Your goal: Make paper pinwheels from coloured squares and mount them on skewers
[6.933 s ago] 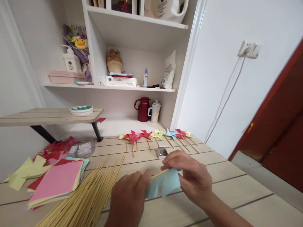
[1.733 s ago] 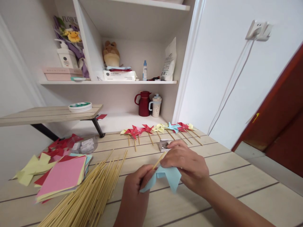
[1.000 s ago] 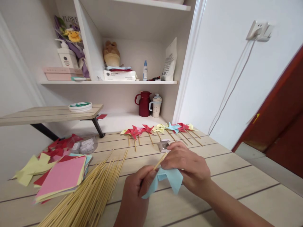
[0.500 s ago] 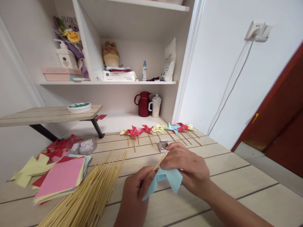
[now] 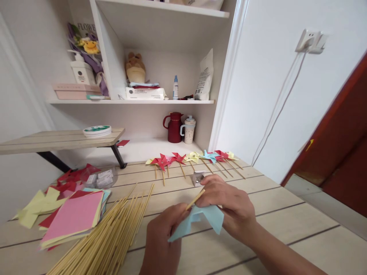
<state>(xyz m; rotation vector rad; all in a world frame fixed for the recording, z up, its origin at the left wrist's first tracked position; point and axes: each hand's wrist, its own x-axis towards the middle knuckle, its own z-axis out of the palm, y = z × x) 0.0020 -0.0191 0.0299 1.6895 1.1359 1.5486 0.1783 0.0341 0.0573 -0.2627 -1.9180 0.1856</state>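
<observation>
The left hand (image 5: 164, 233) was at the near middle of the table (image 5: 289, 217), and its thumb and forefinger seemed to pinch a stick (image 5: 195, 199); I could not tell how its other fingers stood. The right hand (image 5: 231, 202) was bent over the far end of this stick, with its fingers close together; their tips were mostly hidden, so I could not tell exactly what they pinched. The blue paper (image 5: 212, 218) was between the two hands, above the table, with its flaps hanging to the near side. An open box (image 5: 198, 178) stood just beyond the right hand, pinwheels (image 5: 162, 162) lay in a row at the far side, and a bundle (image 5: 110, 229) of sticks lay at the left. In my judgement, the left pinch needed to be steady, so that the stick did not roll, and the right fingers needed gentle pressure, because the paper could crease easily.
</observation>
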